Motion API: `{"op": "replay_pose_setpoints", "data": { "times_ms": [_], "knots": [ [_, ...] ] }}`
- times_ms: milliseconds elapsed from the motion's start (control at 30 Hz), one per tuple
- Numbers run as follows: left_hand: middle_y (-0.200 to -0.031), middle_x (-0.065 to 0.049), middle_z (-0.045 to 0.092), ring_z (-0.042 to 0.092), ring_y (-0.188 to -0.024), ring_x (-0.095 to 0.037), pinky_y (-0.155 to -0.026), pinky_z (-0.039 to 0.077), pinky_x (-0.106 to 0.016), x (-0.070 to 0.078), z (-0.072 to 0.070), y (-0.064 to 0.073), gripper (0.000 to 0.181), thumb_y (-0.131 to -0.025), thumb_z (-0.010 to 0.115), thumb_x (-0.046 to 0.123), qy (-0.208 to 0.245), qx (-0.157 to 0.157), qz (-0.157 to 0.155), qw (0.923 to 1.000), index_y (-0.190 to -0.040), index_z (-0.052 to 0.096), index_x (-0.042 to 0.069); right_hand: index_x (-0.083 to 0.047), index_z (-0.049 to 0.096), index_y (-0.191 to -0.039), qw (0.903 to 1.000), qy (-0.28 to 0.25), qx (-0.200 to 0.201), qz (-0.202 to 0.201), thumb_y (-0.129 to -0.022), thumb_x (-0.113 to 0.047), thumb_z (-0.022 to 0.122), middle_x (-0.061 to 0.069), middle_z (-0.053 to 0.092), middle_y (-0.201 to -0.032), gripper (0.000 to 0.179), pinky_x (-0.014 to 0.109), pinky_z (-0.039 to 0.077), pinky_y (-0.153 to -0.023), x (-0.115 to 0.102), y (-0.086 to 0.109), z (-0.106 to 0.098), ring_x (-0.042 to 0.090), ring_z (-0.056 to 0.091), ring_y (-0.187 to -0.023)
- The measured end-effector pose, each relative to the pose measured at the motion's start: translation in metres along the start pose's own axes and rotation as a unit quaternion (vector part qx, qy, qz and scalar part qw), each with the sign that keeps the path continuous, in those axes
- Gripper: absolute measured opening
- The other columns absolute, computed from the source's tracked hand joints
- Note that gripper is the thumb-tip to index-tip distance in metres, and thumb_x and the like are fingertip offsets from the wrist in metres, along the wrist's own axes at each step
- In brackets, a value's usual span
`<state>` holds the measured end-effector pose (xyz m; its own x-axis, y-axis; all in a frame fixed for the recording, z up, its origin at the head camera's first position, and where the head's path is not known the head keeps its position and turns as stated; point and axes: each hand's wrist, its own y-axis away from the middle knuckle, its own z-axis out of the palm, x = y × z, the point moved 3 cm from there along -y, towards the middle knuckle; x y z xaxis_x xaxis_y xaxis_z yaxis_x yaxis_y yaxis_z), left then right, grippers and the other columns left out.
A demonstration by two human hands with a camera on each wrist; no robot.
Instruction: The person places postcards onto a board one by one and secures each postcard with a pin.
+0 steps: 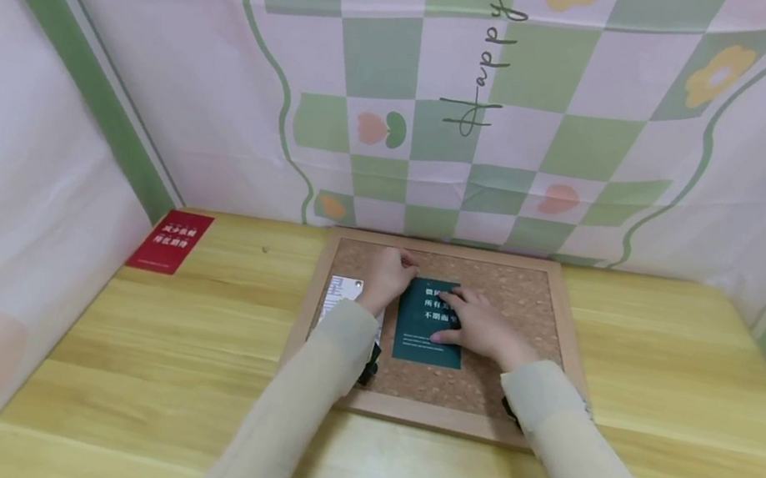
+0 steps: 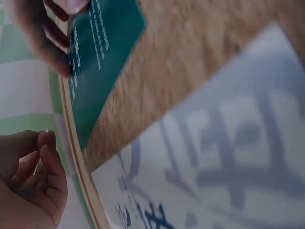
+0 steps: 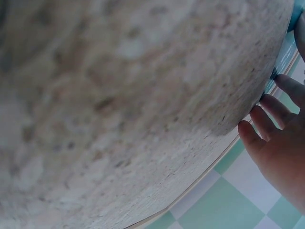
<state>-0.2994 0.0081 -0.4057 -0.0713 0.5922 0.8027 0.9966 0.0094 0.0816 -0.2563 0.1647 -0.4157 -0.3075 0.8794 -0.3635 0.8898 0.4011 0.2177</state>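
On the wood-framed corkboard (image 1: 514,295) lies a dark green card (image 1: 425,343) with white lettering. My left hand (image 1: 387,278) is at the card's upper left corner, thumb and forefinger pinched together. In the left wrist view, a tiny pale tip of what looks like a pin (image 2: 46,130) shows between those fingertips; the rest is hidden. With fingers spread, my right hand (image 1: 483,329) rests over the card's right side and holds it flat. To the left, partly behind my left sleeve, a white printed card (image 1: 342,290) has a small round pin (image 1: 357,285) at its upper right corner.
A red card (image 1: 171,242) with white lettering lies at the left edge of the wooden table (image 1: 193,376). Behind the board hangs a green and white checked cloth (image 1: 446,131). Dark wrist straps (image 1: 370,364) show at the cuffs.
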Motion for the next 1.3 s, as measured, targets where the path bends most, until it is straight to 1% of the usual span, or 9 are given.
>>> {"op": "replay_pose_setpoints", "data": {
  "times_ms": [167,233,300,367,533,700,900,1133,1300],
  "knots": [
    [-0.102,-0.013,0.069,0.064,-0.061,-0.012,-0.050,0.048,-0.014,0.001,0.007,0.002,0.022,-0.095,0.057,0.013,0.051,-0.003,-0.007,0.9987,-0.112,0.067,0.003,-0.003,0.037,-0.145,1.0000,0.003,0.005,-0.003,-0.086,-0.041,0.068,0.028,0.030,-0.151,0.077,0.063,0.026,-0.111,0.000,0.000,0.000,0.050,0.023,-0.140],
    [-0.102,-0.014,0.068,0.059,-0.055,-0.008,-0.047,0.046,-0.013,0.000,0.009,0.002,0.022,-0.095,0.057,0.012,0.062,-0.002,-0.008,0.9981,-0.112,0.067,0.003,-0.002,0.037,-0.145,1.0000,0.003,0.007,-0.005,-0.086,-0.041,0.068,0.028,0.030,-0.150,0.077,0.063,0.027,-0.111,0.000,0.000,0.000,0.050,0.024,-0.139],
    [-0.103,-0.014,0.068,0.055,-0.052,-0.005,-0.045,0.045,-0.012,0.000,0.013,0.001,0.021,-0.095,0.057,0.012,0.059,-0.001,-0.006,0.9983,-0.111,0.067,0.003,-0.002,0.037,-0.145,1.0000,0.000,0.007,-0.006,-0.086,-0.040,0.068,0.028,0.030,-0.150,0.076,0.063,0.027,-0.111,0.001,0.001,0.000,0.050,0.024,-0.139],
    [-0.105,-0.014,0.068,0.053,-0.051,-0.003,-0.045,0.045,-0.012,-0.001,0.016,0.000,0.021,-0.095,0.058,0.012,0.053,0.000,-0.007,0.9986,-0.111,0.068,0.004,-0.002,0.037,-0.145,0.9999,0.003,0.007,-0.007,-0.087,-0.041,0.067,0.029,0.030,-0.150,0.076,0.063,0.027,-0.111,0.001,0.000,0.000,0.050,0.024,-0.139],
    [-0.107,-0.013,0.068,0.053,-0.051,-0.004,-0.044,0.043,-0.013,-0.002,0.022,-0.001,0.021,-0.096,0.056,0.014,0.045,-0.008,-0.024,0.9987,-0.111,0.068,0.006,-0.002,0.037,-0.145,0.9999,0.008,0.007,-0.013,-0.087,-0.041,0.067,0.029,0.031,-0.150,0.076,0.063,0.027,-0.111,0.001,0.000,0.000,0.050,0.024,-0.139],
    [-0.106,-0.012,0.068,0.053,-0.051,-0.004,-0.044,0.040,-0.014,-0.002,0.025,0.000,0.021,-0.096,0.055,0.014,0.043,-0.024,-0.037,0.9981,-0.111,0.068,0.007,-0.001,0.037,-0.145,0.9997,0.008,0.011,-0.019,-0.087,-0.040,0.067,0.029,0.031,-0.150,0.075,0.063,0.027,-0.110,0.000,0.001,-0.001,0.051,0.025,-0.139],
    [-0.104,-0.011,0.068,0.052,-0.049,-0.004,-0.046,0.041,-0.014,-0.006,0.026,-0.002,0.021,-0.096,0.055,0.016,0.044,-0.031,-0.050,0.9973,-0.111,0.068,0.009,-0.001,0.037,-0.145,0.9998,0.004,0.011,-0.018,-0.087,-0.039,0.067,0.030,0.031,-0.150,0.075,0.063,0.028,-0.110,0.000,0.002,0.000,0.051,0.025,-0.138],
    [-0.105,-0.009,0.069,0.055,-0.051,-0.005,-0.051,0.046,-0.018,-0.007,0.026,-0.004,0.021,-0.097,0.055,0.018,0.041,-0.040,-0.054,0.9969,-0.112,0.069,0.010,-0.001,0.037,-0.144,0.9998,0.004,0.010,-0.017,-0.087,-0.039,0.067,0.030,0.031,-0.149,0.075,0.063,0.028,-0.110,-0.001,0.003,0.000,0.051,0.025,-0.138],
    [-0.099,-0.006,0.070,0.057,-0.052,-0.005,-0.053,0.047,-0.020,-0.006,0.027,-0.004,0.020,-0.097,0.055,0.017,0.028,-0.043,-0.049,0.9975,-0.109,0.070,0.011,0.000,0.038,-0.144,0.9998,0.000,0.009,-0.020,-0.087,-0.038,0.068,0.030,0.031,-0.149,0.075,0.063,0.028,-0.110,-0.001,0.003,0.000,0.051,0.024,-0.139]
  ]
}}
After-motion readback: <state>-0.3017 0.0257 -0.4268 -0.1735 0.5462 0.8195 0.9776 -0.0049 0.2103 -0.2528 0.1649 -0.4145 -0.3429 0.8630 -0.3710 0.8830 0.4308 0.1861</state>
